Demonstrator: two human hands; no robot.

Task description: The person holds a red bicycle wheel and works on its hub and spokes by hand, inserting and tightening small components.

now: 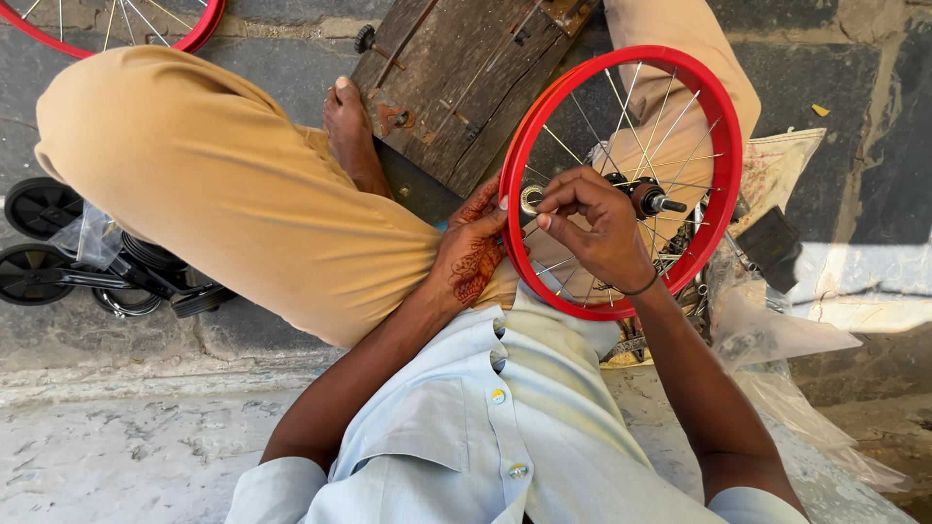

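Red wheel rim (719, 146) around right grip (592, 218)

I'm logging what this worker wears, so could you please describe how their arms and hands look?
Both arms are bare below rolled-up pale blue shirt sleeves. The left hand bears a reddish-brown henna pattern on its back. The right hand is unmarked, with a thin dark band around the wrist. No gloves.

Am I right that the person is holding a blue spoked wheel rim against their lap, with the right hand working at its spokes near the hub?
Not quite: the spoked wheel rim is red, not blue, as the head view shows. The rest holds: it rests against the lap, the left hand steadies it, and the right hand works at the spokes near the hub.
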